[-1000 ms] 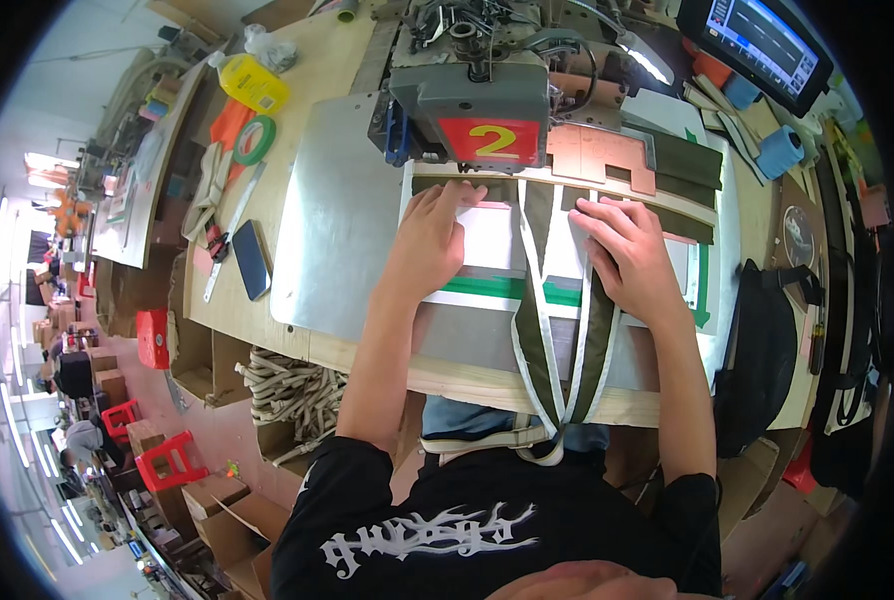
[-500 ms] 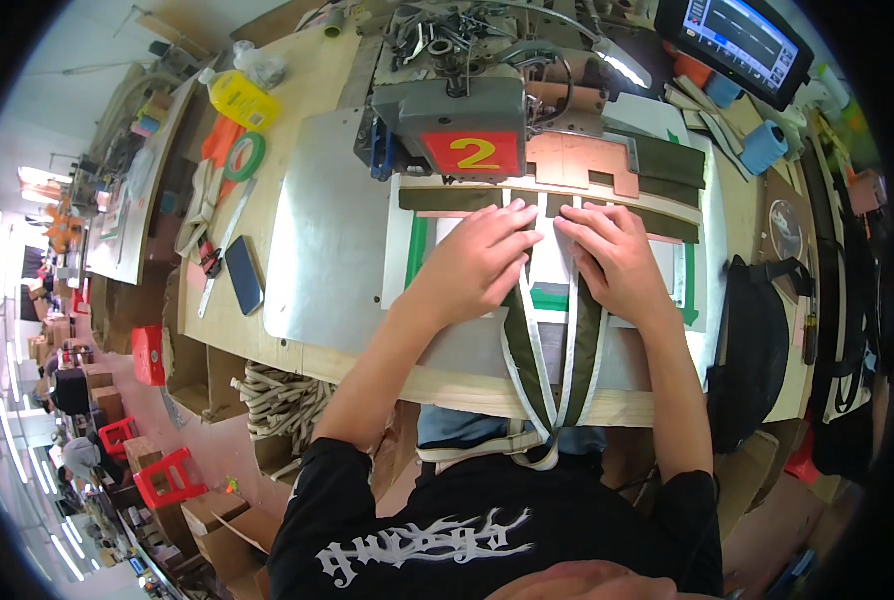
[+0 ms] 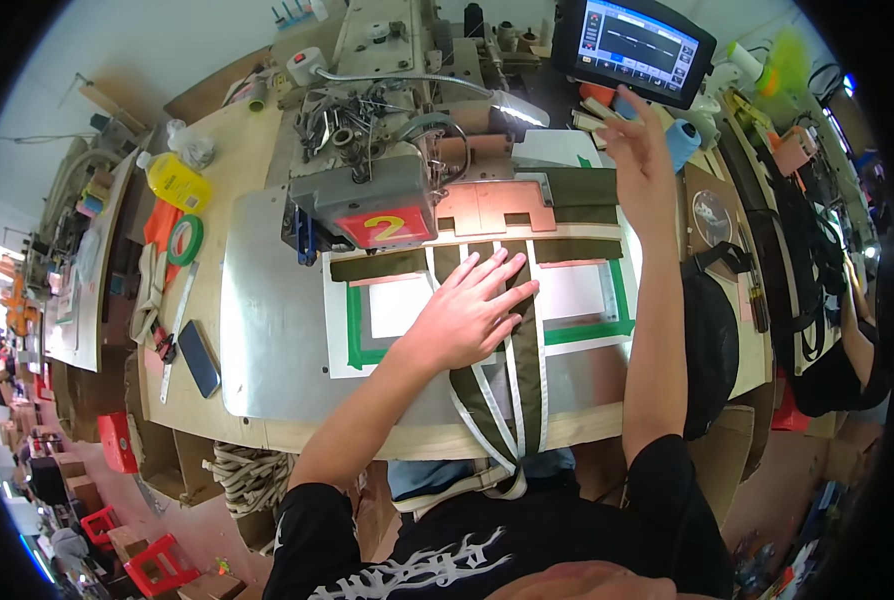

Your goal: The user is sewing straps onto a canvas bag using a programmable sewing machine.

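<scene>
Two olive-green straps with white edging (image 3: 530, 385) run from under the sewing machine's clamp down over the table's front edge. My left hand (image 3: 472, 312) lies flat on their upper part with fingers spread, pressing them to the white template with green tape (image 3: 621, 300). Across the top of the straps lies an olive fabric strip (image 3: 579, 249), beside the copper-coloured clamp plate (image 3: 497, 206). My right hand (image 3: 643, 160) is raised at the right, holding nothing. Its index finger stretches up towards the control screen (image 3: 639, 48); whether it touches the screen, I cannot tell.
The grey sewing machine head (image 3: 362, 190) overhangs the work. On the left are a yellow bottle (image 3: 177, 182), green tape roll (image 3: 185, 240), steel ruler (image 3: 179, 335) and phone (image 3: 199, 358). A black bag (image 3: 710, 340) sits at the right edge.
My right hand has left the straps and risen to the screen. My left hand stays on the straps, fingers more spread. The whole view has shifted, bringing the screen further in.
</scene>
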`<state>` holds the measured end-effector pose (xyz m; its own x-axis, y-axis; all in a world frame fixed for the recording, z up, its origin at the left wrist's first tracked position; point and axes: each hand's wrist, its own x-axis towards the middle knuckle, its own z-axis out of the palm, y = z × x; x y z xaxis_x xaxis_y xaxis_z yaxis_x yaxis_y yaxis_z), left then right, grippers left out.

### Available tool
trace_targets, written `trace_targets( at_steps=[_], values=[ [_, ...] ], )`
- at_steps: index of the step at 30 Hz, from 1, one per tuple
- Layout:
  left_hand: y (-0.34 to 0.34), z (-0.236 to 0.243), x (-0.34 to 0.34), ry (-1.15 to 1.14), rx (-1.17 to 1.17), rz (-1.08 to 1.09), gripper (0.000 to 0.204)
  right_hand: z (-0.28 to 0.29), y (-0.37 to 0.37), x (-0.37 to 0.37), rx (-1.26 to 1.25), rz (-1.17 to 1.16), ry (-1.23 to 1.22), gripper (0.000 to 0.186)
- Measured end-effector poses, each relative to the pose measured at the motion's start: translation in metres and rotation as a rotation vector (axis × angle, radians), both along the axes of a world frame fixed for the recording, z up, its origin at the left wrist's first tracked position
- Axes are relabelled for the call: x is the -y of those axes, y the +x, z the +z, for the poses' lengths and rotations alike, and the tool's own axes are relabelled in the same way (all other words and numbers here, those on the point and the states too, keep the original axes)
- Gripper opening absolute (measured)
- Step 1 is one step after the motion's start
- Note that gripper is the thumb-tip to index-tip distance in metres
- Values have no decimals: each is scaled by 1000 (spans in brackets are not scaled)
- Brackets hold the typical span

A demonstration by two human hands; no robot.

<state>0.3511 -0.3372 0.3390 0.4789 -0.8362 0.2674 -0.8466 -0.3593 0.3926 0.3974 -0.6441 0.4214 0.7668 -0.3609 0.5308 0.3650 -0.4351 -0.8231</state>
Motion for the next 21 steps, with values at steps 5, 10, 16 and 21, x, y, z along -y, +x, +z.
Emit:
trace_targets(
  at_steps=[5,10,16,21],
  values=[
    [-2,0,-1,19,-21,7,57,1,26,5,40,-109,-4,52],
    [-3,2,-5,4,-36,27,59,-7,52,10,155,-126,188,46],
    [2,-4,2,-48,-52,-1,61,-9,60,28,187,-223,135,40],
    [0,-6,-4,-1,-58,16,61,-8,58,13,187,-173,182,41]
  ],
)
